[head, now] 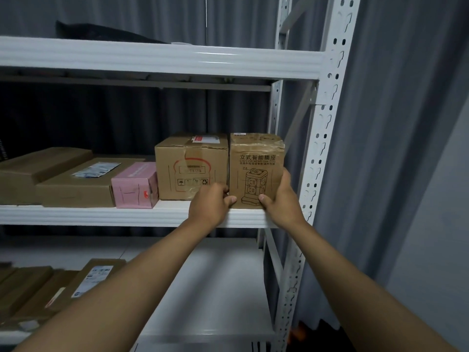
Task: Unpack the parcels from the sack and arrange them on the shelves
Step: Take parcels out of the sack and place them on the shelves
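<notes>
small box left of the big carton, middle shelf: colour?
Pink box, with dark line markings on its front; head view.

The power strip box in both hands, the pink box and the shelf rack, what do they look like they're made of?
Power strip box: brown corrugated cardboard, matte, black line print, glossy clear tape wrinkled over the top.
Pink box: probably thin cardboard, matte pink, creased edges.
Shelf rack: likely painted steel, glossy white, punched slots along the upright, highlights on the beams.
The left hand and right hand each hold the box in a side grip.
</notes>
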